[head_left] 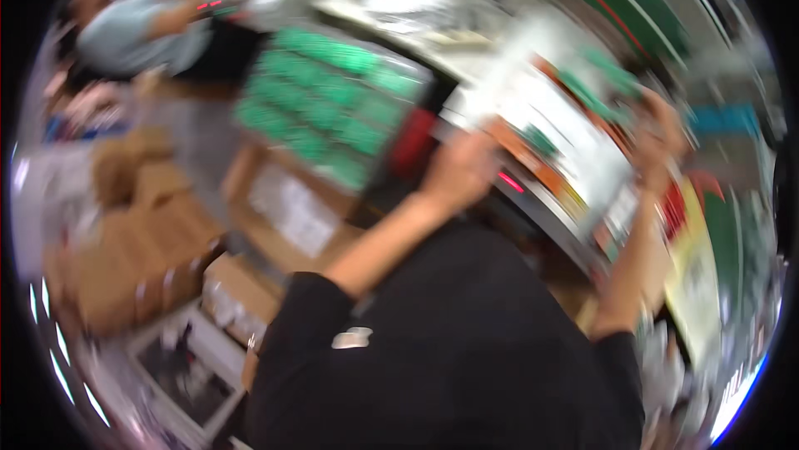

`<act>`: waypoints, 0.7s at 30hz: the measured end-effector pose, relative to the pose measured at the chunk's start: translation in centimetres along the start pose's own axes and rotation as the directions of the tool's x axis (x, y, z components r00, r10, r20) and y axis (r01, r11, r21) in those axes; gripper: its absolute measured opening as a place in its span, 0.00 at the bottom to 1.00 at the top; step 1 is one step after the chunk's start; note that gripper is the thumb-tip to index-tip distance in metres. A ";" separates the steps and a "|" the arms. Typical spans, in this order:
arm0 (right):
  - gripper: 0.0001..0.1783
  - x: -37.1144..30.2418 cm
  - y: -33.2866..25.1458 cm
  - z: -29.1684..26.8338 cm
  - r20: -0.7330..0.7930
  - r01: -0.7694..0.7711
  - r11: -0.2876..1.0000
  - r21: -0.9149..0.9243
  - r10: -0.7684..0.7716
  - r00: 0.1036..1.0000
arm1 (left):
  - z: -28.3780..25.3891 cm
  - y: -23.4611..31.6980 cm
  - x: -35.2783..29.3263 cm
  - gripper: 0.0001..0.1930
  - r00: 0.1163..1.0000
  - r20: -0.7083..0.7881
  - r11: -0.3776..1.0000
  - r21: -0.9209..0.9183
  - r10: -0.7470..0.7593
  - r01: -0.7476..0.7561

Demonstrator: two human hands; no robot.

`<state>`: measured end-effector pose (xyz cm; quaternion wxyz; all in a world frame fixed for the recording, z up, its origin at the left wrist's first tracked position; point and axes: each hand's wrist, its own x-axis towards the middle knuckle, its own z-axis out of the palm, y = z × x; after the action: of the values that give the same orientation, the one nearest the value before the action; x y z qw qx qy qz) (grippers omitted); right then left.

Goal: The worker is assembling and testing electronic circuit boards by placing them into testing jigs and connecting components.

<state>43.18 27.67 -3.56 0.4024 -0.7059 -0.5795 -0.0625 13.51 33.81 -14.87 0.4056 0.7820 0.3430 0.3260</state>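
Motion blurs the whole picture. My left hand [462, 169] is at the near left end of an orange-brown strip [533, 159] on a bright white work surface [574, 138]; its fingers are smeared, so any grip is unclear. On the far right side of that surface, my right hand [659, 138] has its fingers bent inward beside a long green piece [595, 92]. Whatever lies between those fingers is too blurred to name. A small dark green part [539, 140] lies on the white surface between my hands. A red light [510, 182] glows on the front edge below my left hand.
Left of my left arm, a tray [366, 188] of green parts in rows rests above an open cardboard box [258, 238]. A red object [412, 144] stands beside it. Brown cartons [137, 258] are stacked at left. Another person [137, 38] works at the far left.
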 end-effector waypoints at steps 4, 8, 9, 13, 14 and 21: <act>0.13 -8.7 -6.0 3.3 0.038 0.183 0.983 0.009 -0.183 0.982 | -2.6 -1.2 -1.3 0.12 0.998 -0.069 0.999 -0.037 -0.005 0.002; 0.15 -13.7 -6.6 6.2 0.077 0.117 0.988 -0.097 -0.109 0.991 | -1.9 -1.2 -1.0 0.12 0.997 -0.077 0.988 -0.155 -0.020 0.008; 0.16 -14.4 -6.7 6.5 0.123 0.088 0.992 -0.095 -0.076 0.990 | -2.0 -0.4 -0.9 0.12 0.998 -0.064 0.988 -0.157 -0.025 0.014; 0.21 -16.4 -7.3 6.4 0.124 0.035 0.995 -0.093 -0.024 0.992 | -0.2 2.2 -0.5 0.12 0.991 -0.002 0.989 -0.062 0.132 -0.132; 0.21 -16.6 -7.5 6.2 0.125 0.033 0.996 -0.087 -0.022 0.992 | 0.2 2.4 -0.5 0.11 0.984 0.024 0.984 -0.046 0.175 -0.174; 0.20 -16.0 -5.9 7.0 0.084 0.024 1.000 -0.018 -0.022 0.996 | 1.7 0.1 -2.5 0.11 0.973 0.069 0.941 -0.248 -0.220 0.230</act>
<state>30.28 19.92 -14.22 0.3704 -0.7049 -0.6034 -0.0427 13.53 31.07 -16.14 0.5438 0.6858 0.3771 0.3028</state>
